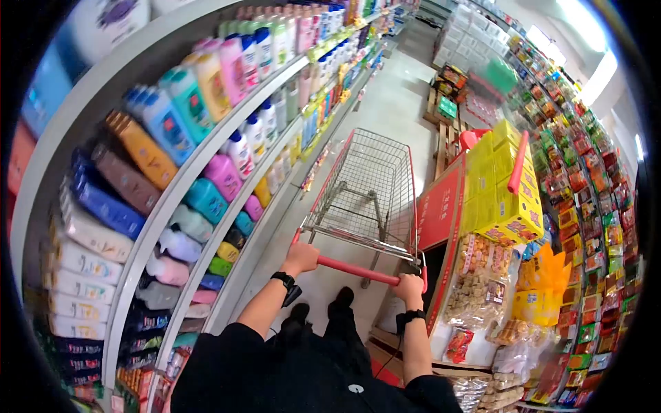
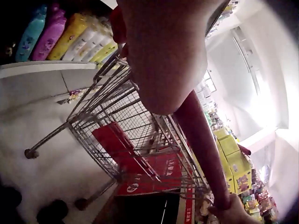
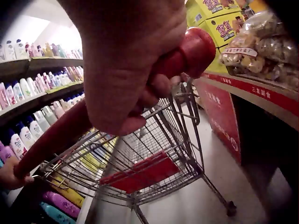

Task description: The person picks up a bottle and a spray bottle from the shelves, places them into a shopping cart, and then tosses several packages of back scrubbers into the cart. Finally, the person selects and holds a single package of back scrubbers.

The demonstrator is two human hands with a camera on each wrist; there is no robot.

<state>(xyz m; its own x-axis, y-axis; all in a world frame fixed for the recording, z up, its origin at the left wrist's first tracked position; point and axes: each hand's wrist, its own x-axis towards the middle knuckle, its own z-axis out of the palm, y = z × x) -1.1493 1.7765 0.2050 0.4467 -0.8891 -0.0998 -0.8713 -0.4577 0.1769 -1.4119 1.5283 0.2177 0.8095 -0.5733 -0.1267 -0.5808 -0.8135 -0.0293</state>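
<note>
In the head view a wire shopping cart with a red handle stands in the aisle, its basket empty. My left hand grips the handle near its left end. Close to the right end, my right hand holds the same bar. The right wrist view shows the fingers of that hand curled round the red bar beside its rounded end cap. In the left wrist view the left hand covers much of the bar. A red panel hangs at the cart's near end.
Shelves of shampoo and lotion bottles line the left side. On the right, a red-sided display stand carries yellow boxes and bagged snacks close beside the cart. Pallets and stacked white cartons stand farther along the aisle floor.
</note>
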